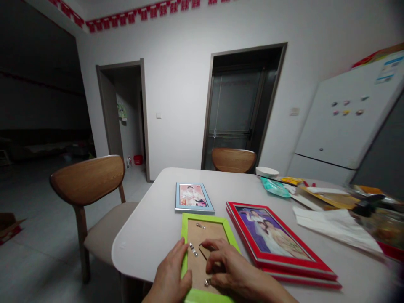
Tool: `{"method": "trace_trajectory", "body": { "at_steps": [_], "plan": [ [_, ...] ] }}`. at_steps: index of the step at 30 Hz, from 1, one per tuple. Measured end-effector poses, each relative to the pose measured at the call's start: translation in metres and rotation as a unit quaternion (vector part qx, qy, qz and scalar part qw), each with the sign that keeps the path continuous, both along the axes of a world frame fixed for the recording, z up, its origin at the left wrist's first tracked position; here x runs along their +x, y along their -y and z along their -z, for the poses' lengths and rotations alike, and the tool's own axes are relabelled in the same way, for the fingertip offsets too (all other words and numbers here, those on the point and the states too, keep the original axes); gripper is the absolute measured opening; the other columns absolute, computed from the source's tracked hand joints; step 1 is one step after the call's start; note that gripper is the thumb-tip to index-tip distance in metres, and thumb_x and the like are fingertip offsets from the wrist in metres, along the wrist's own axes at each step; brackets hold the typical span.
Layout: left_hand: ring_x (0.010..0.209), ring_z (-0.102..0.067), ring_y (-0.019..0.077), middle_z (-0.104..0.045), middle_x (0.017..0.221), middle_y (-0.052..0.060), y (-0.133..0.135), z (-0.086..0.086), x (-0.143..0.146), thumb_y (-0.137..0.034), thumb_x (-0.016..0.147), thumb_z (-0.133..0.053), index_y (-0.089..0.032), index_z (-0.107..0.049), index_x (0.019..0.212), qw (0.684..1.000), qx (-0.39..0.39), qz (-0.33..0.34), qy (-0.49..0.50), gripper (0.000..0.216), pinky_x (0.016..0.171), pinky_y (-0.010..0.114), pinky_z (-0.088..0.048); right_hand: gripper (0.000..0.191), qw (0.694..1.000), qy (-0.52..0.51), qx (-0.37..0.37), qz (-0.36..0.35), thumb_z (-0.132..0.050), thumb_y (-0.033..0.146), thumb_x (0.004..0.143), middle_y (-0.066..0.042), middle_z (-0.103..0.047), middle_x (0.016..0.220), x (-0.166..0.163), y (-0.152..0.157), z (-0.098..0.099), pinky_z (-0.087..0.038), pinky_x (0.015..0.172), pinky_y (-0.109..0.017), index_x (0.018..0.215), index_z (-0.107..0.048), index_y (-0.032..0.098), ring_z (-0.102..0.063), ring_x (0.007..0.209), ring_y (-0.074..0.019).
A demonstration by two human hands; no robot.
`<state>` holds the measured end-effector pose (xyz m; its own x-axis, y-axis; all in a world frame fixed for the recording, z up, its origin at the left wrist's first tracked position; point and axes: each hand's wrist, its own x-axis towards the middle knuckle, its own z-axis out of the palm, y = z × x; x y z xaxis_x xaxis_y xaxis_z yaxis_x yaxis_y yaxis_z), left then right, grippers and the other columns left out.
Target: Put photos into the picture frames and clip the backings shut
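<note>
A green picture frame (pixel 188 223) lies face down on the white table (pixel 151 227), its brown backing board (pixel 202 235) with small metal clips showing. My left hand (pixel 170 273) rests on the frame's left edge, fingers together and pressed flat against it. My right hand (pixel 230 265) lies on the backing board with its fingers curled, fingertips at the board near a metal clip. A red frame (pixel 277 240) with a photo lies just right of it, stacked on another red frame. A small silver-blue frame (pixel 193 197) with a photo lies beyond the green one.
Wooden chairs stand at the left (pixel 90 181) and far side (pixel 233 159). At the right lie a white cloth (pixel 334 225), papers, a teal packet (pixel 275 187), a white bowl (pixel 267 171) and clutter. A white fridge (pixel 344 126) stands at right; two doorways open behind.
</note>
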<state>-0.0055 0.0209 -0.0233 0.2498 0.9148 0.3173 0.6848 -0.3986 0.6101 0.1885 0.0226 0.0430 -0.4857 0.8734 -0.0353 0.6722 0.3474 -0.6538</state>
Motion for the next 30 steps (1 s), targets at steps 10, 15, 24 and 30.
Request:
{"method": "trace_trajectory", "body": {
  "at_steps": [10, 15, 24, 30],
  "plan": [
    [0.114, -0.040, 0.0209, -0.043, 0.125, 0.010, -0.001, -0.003, 0.000, -0.012, 0.059, -0.048, -0.012, -0.049, 0.114, 1.000, 0.004, -0.006, 0.010, 0.056, 0.097, 0.032, -0.032, 0.016, 0.998, -0.008, 0.056, -0.007, -0.053, 0.028, 0.068, -0.003, -0.046, 0.115, -0.001, 0.001, 0.002, -0.025, 0.094, -0.031, 0.081, -0.062, 0.025, -0.038, 0.110, -0.0178],
    [0.114, -0.040, 0.0209, -0.043, 0.125, 0.011, -0.001, -0.002, -0.001, -0.012, 0.060, -0.047, -0.011, -0.048, 0.115, 1.000, 0.004, -0.001, 0.007, 0.055, 0.097, 0.032, -0.032, 0.023, 0.997, -0.006, 0.073, 0.011, -0.055, 0.026, 0.065, -0.005, -0.048, 0.111, -0.006, 0.002, -0.001, -0.031, 0.088, -0.028, 0.087, -0.061, 0.022, -0.043, 0.103, -0.0186],
    [0.115, -0.040, 0.0215, -0.042, 0.126, 0.012, 0.001, -0.007, 0.000, -0.012, 0.060, -0.047, -0.010, -0.049, 0.114, 1.000, -0.002, -0.003, 0.001, 0.054, 0.097, 0.033, -0.032, 0.025, 0.993, 0.013, 0.106, 0.046, -0.056, 0.029, 0.064, -0.005, -0.048, 0.108, -0.004, 0.003, 0.006, -0.032, 0.084, -0.026, 0.088, -0.059, 0.022, -0.044, 0.099, -0.0189],
    [0.115, -0.039, 0.0202, -0.042, 0.126, 0.009, 0.002, -0.010, 0.001, -0.012, 0.059, -0.047, -0.013, -0.049, 0.114, 1.000, -0.013, -0.011, 0.012, 0.055, 0.098, 0.032, -0.030, 0.024, 0.985, 0.062, 0.126, 0.096, -0.050, 0.019, 0.062, -0.005, -0.053, 0.088, -0.007, -0.003, 0.012, -0.036, 0.072, -0.024, 0.085, -0.058, 0.020, -0.049, 0.081, -0.0162]
  ]
}}
